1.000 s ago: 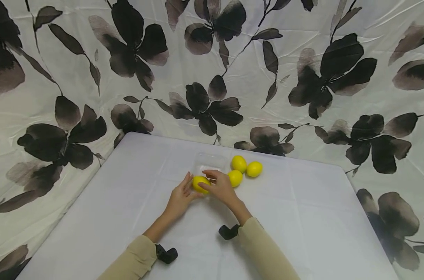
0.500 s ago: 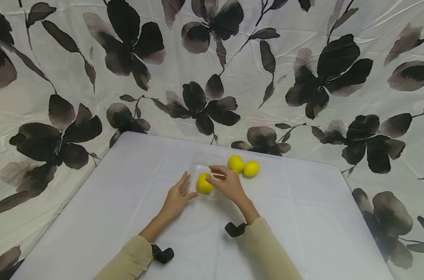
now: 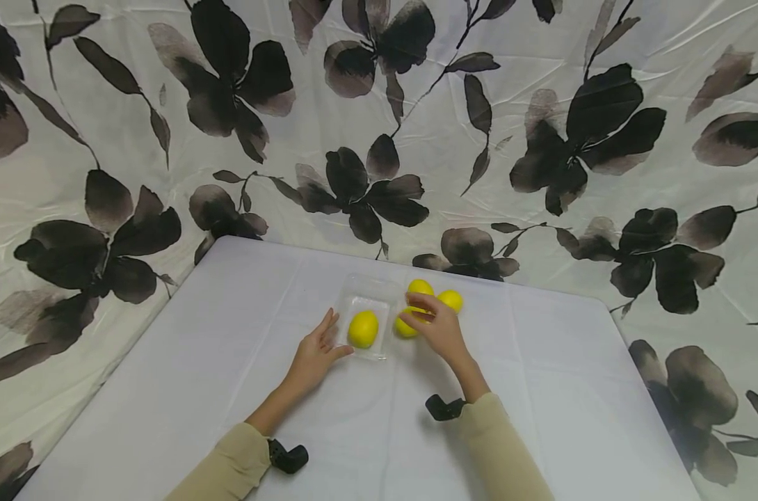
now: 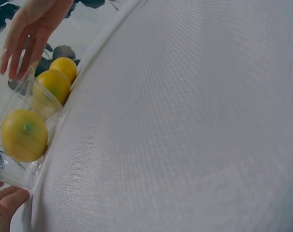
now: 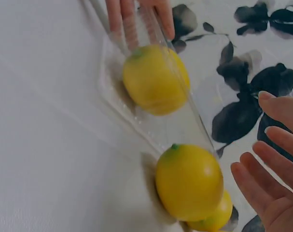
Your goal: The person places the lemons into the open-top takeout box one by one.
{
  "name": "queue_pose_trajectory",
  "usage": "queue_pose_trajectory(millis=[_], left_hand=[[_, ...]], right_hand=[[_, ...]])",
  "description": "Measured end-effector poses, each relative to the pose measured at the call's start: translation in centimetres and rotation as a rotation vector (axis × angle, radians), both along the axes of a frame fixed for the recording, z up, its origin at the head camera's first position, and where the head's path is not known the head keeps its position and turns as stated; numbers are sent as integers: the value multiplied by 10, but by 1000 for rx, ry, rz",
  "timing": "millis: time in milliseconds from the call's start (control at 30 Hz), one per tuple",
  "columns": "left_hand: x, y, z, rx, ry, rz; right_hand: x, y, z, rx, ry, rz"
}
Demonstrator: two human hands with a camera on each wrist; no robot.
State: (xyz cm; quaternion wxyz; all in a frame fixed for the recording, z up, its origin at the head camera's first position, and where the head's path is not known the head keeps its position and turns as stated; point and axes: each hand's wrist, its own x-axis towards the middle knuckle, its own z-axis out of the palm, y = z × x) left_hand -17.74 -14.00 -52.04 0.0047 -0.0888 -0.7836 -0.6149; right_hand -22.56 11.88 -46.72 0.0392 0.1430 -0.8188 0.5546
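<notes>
One yellow lemon [image 3: 363, 329] lies inside a clear plastic container [image 3: 384, 348] on the white table. My left hand [image 3: 311, 353] rests against the container's left side, its straight fingers showing through the wall in the right wrist view, with the thumb by the near corner. My right hand [image 3: 440, 327] hovers just right of the container with fingers apart and holds nothing. Under its fingertips is a nearer loose lemon [image 3: 407, 325], partly covered in the head view. Two more lie behind: a back lemon [image 3: 420, 286] and a right-hand lemon [image 3: 451, 300].
A white cloth covers the table [image 3: 241, 306], whose far edge runs just beyond the lemons. Behind it hangs a white curtain [image 3: 466, 153] with dark flower print. A black wrist camera [image 3: 289, 457] sits at the left sleeve, another black camera [image 3: 444, 408] at the right.
My right hand has let go of the lemon, which now lies in the container, and has moved right over the loose lemons. The left hand stays at the container's side.
</notes>
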Motion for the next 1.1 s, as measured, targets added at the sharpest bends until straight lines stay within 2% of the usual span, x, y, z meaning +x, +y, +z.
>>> queue_pose_trajectory(millis=[333,567,767,800,1100], left_hand=[[0,-1,0,-8,1,7],[-1,-2,-1,-25,10,4],[1,-1,0,-27,10,0],[1,-1,0,-28,6,1],[0,2,-1,-35,-1,7]], right_hand=[[-3,22,-13,46,-6,-77],[-7,29,-23,35,-28,-99],[-6,29,-28,16,-43,-97],[-4,27,-24,13,-52,-88],[-7,19,-40,47,-58,-114]])
